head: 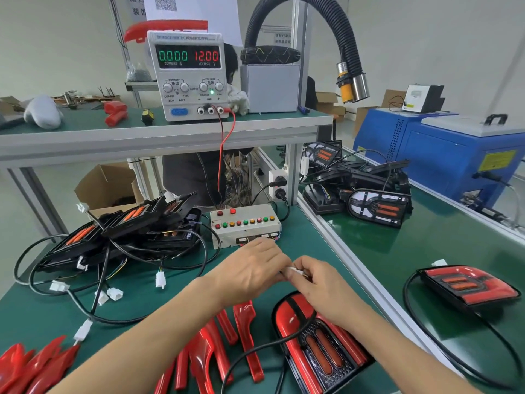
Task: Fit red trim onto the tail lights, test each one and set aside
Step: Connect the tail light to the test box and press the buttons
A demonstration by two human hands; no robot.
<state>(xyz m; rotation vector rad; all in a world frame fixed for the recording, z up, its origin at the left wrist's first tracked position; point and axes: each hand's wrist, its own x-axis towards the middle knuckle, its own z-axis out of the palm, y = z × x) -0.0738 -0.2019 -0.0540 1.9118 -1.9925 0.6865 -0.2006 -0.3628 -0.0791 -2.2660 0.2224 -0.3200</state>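
Loose red trim pieces [227, 348] lie on the green tabletop [170, 282] to the left of the trimmed tail light [318, 345] in front of you, with more at the near-left corner. Farther left of that tail light and behind it, a pile of untrimmed black tail lights [122, 226] rests with black cables and white plugs spilling toward you.

Your left hand [252, 268] sits just behind the tail light, fingers curled and pinching one side of a white connector [294, 271]. Your right hand [321, 282] meets it from the other side, fingers likewise curled and pinching the connector; the two hands touch at the fingertips. Your right wrist lies over the upper edge of the tail light. The tail light itself lies flat, red trim fitted around its honeycomb centre and orange strips, its black cable looping across it.

Behind the tail light stands a test box [245, 224] with coloured buttons, and above that, on the shelf, a power supply [189, 75] reading 0.000 current and 12.00 voltage.

To the right of the tail light, past the aluminium rail, a second trimmed unit [468, 288] lies on the adjoining green surface.
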